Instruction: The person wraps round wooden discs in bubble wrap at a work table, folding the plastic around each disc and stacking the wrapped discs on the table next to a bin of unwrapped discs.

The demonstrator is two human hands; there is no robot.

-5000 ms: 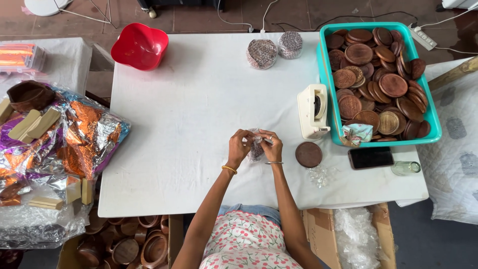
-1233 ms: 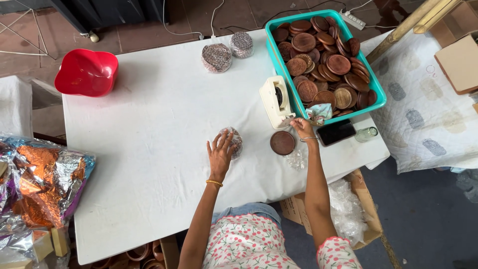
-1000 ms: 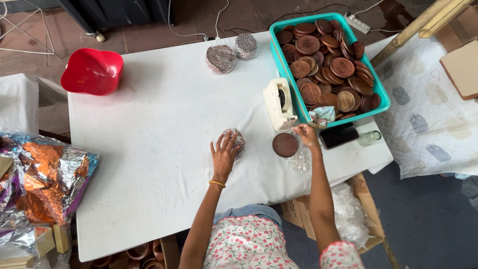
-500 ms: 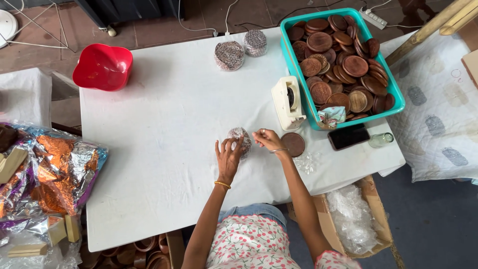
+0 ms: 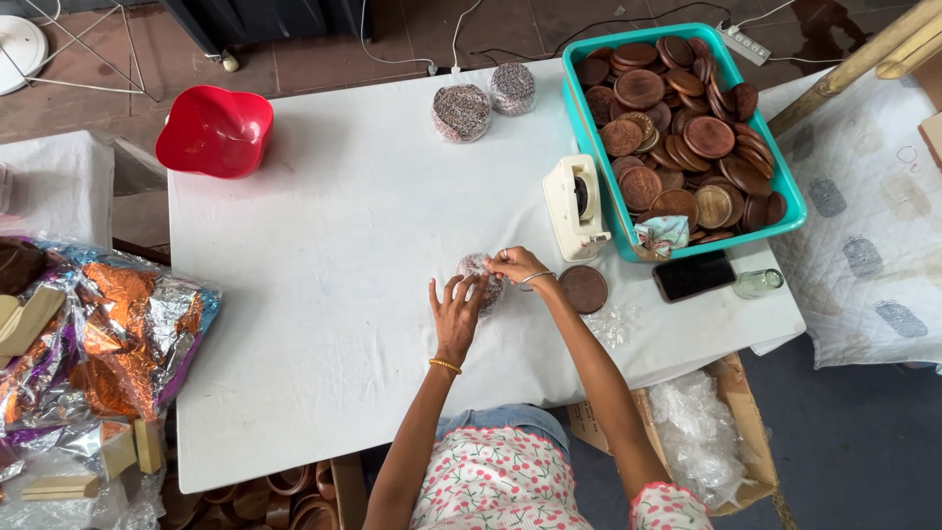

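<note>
Left hand [image 5: 454, 312] spread flat, fingers apart, pressing on the near side of a wrapped disc [image 5: 479, 277] lying on the white table [image 5: 324, 294]. Right hand [image 5: 517, 265] at the disc's far right edge, fingertips pinched together on the clear wrap. Disc thus held between both hands, near the table's front middle.

Just right of the right hand, a bare brown disc [image 5: 584, 289] flat on the table, with a scrap of clear wrap [image 5: 613, 324] below it. Beyond that, a black phone [image 5: 694, 275] and a small glass jar [image 5: 758, 284] on its side. Cream tape dispenser [image 5: 576, 207] standing against a teal tub [image 5: 790, 191] heaped with brown discs. Two wrapped stacks [image 5: 461, 111] at the far edge, a red bowl [image 5: 214, 131] at the far left corner. Crumpled foil sheets [image 5: 108, 329] off to the left.
</note>
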